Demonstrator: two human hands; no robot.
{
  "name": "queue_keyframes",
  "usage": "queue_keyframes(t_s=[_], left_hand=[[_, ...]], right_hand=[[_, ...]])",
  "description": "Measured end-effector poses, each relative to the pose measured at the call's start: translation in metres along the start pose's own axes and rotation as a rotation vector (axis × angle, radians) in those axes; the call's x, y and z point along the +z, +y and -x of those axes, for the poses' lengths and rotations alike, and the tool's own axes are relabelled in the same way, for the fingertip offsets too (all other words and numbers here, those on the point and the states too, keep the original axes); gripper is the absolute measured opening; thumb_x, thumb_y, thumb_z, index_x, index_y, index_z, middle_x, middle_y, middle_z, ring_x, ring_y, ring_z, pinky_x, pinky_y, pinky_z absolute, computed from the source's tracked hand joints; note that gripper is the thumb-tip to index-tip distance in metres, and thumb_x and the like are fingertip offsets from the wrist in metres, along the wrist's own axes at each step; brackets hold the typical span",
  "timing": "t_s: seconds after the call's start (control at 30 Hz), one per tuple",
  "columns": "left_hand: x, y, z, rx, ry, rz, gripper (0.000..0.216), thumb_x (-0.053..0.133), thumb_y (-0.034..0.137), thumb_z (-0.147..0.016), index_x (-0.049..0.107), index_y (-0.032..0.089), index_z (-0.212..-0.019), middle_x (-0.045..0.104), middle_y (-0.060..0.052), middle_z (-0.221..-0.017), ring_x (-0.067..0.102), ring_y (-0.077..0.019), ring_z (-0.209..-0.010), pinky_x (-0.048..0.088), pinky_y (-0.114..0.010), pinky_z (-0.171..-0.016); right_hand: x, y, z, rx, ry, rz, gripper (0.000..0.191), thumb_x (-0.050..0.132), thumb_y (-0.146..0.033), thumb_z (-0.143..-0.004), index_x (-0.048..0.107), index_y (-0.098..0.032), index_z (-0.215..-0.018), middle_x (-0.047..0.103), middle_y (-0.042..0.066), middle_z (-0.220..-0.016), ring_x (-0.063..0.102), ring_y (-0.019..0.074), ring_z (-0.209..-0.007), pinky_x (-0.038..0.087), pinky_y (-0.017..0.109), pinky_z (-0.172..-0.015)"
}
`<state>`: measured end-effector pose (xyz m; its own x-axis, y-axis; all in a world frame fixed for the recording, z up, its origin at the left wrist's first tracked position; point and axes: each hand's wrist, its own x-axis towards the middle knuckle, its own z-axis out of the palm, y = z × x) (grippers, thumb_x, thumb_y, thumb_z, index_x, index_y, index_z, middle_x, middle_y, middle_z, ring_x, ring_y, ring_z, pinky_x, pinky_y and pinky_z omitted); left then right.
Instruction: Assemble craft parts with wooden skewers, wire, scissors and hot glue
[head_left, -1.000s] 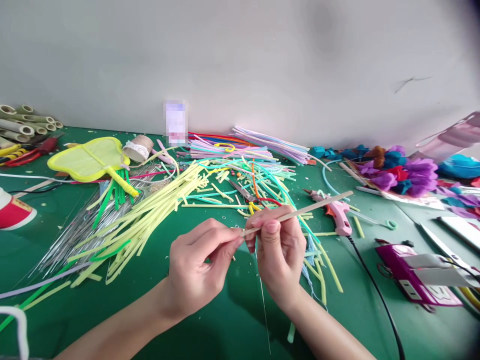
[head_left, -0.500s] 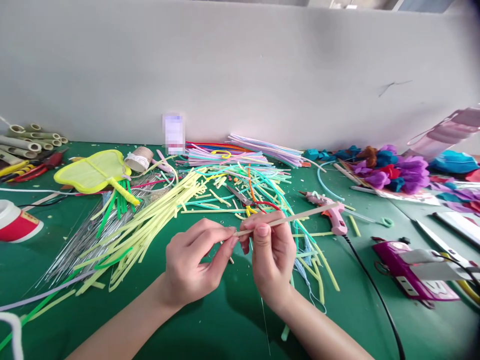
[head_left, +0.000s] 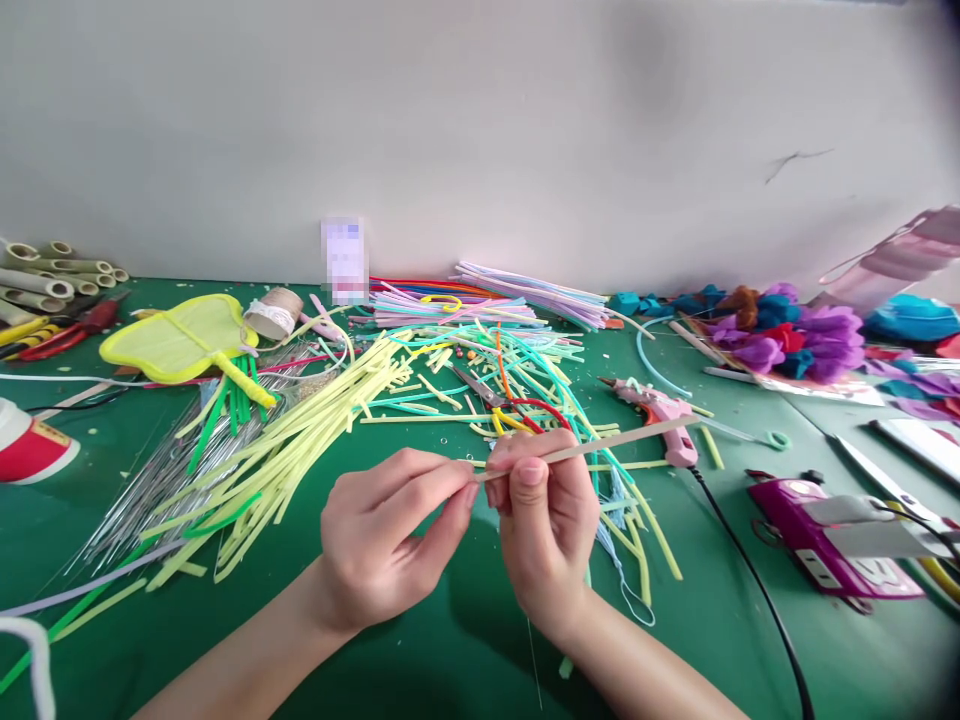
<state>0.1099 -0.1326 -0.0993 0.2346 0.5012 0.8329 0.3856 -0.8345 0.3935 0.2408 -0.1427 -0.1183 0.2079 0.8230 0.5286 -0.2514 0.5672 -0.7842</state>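
My right hand (head_left: 546, 525) is closed round a thin pale stick (head_left: 622, 440) that slants up and to the right. My left hand (head_left: 386, 535) pinches something small at the stick's near end, thumb and forefinger pressed together; I cannot make out what. A fine wire (head_left: 534, 655) hangs down below my right hand. Both hands hover above a green table (head_left: 450, 660), just in front of a scatter of yellow, green and blue strips (head_left: 300, 440).
A pink glue gun (head_left: 660, 412) with a black cord (head_left: 757, 590) lies to the right, beside a magenta power strip (head_left: 832, 545). Scissors (head_left: 484, 390) lie among the strips. A yellow fan-shaped piece (head_left: 176, 340), paper tubes (head_left: 52, 275), coloured paper flowers (head_left: 787, 335) and a grey wall (head_left: 480, 130) ring the table.
Both hands stay together on the stick and have barely shifted. The view itself has tilted a little up and down.
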Motion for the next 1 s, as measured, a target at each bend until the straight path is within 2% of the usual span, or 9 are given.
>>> queue_keyframes(t_s=[0.23, 0.43, 0.63, 0.8, 1.0], left_hand=[[-0.0026, 0.0023, 0.0003, 0.028, -0.031, -0.006, 0.02, 0.066, 0.002, -0.085, 0.068, 0.015, -0.099, 0.073, -0.005, -0.084, 0.069, -0.0119, -0.071, 0.056, -0.019, -0.065], [-0.0002, -0.0025, 0.0014, -0.008, -0.037, -0.049, 0.015, 0.068, 0.006, -0.087, 0.066, 0.012, -0.101, 0.074, -0.005, -0.083, 0.069, -0.0086, -0.07, 0.053, -0.013, -0.063], [-0.0021, -0.005, 0.0032, 0.072, -0.046, -0.135, 0.015, 0.068, 0.006, -0.086, 0.066, 0.012, -0.1, 0.075, -0.006, -0.085, 0.07, -0.0091, -0.07, 0.053, -0.014, -0.063], [-0.0051, -0.0061, 0.0029, 0.177, -0.053, -0.234, 0.019, 0.065, 0.003, -0.086, 0.066, 0.012, -0.103, 0.076, -0.007, -0.083, 0.071, -0.0123, -0.071, 0.054, -0.018, -0.065], [-0.0021, -0.0058, 0.003, 0.165, -0.04, -0.229, 0.022, 0.065, 0.004, -0.086, 0.065, 0.016, -0.105, 0.076, -0.005, -0.083, 0.071, -0.0132, -0.07, 0.055, -0.02, -0.064]], right_hand=[[0.0028, -0.0004, 0.0037, -0.012, 0.008, -0.015, 0.018, 0.048, -0.029, -0.104, 0.06, -0.022, -0.092, 0.051, -0.003, -0.075, 0.048, 0.0089, -0.06, 0.04, 0.023, -0.054], [-0.0007, -0.0026, -0.0008, -0.035, 0.007, 0.06, 0.019, 0.048, -0.026, -0.104, 0.063, -0.022, -0.093, 0.053, -0.002, -0.074, 0.051, 0.0085, -0.06, 0.041, 0.021, -0.051], [-0.0035, -0.001, -0.0005, -0.057, -0.038, 0.141, 0.019, 0.047, -0.026, -0.104, 0.063, -0.023, -0.095, 0.056, -0.002, -0.073, 0.05, 0.0088, -0.058, 0.041, 0.022, -0.052], [0.001, 0.002, 0.0028, -0.029, 0.01, 0.092, 0.019, 0.048, -0.027, -0.104, 0.062, -0.022, -0.093, 0.053, -0.003, -0.072, 0.048, 0.0084, -0.057, 0.04, 0.022, -0.051], [0.0057, 0.0007, 0.0054, 0.001, 0.049, 0.066, 0.018, 0.049, -0.028, -0.103, 0.062, -0.023, -0.091, 0.055, -0.002, -0.076, 0.049, 0.0077, -0.057, 0.041, 0.02, -0.05]])
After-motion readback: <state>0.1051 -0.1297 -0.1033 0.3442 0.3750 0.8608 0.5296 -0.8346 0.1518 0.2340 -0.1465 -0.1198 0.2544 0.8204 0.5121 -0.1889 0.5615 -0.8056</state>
